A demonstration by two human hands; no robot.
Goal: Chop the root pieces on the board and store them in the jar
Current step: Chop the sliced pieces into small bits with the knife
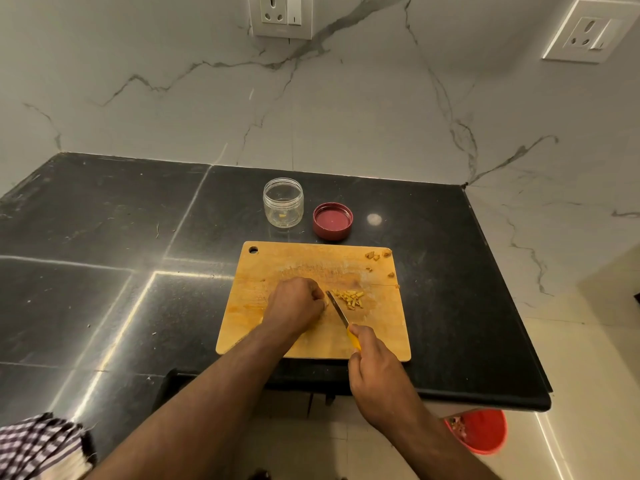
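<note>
Only one knife (pixel 337 308) (right hand (pixel 375 368) grasping it), one jar (pixel 283 202), left hand (pixel 294 303) clenched beside one chopped pile (pixel 349 298).

The surface (pixel 104 220) is black and shiny. The board (pixel 304 265) is light brown wood. The chopped bits (pixel 349 298) are yellow. The knife handle (pixel 354 341) is yellow too. The lid (pixel 332 221) is dark red, the bucket (pixel 483 433) is bright red, and the wall (pixel 346 116) is white with grey veins.

Home kitchen: black stone counter (pixel 104 220), marble backsplash (pixel 346 109) w/ wall sockets (pixel 281 13), chopping board (pixel 277 261).
</note>
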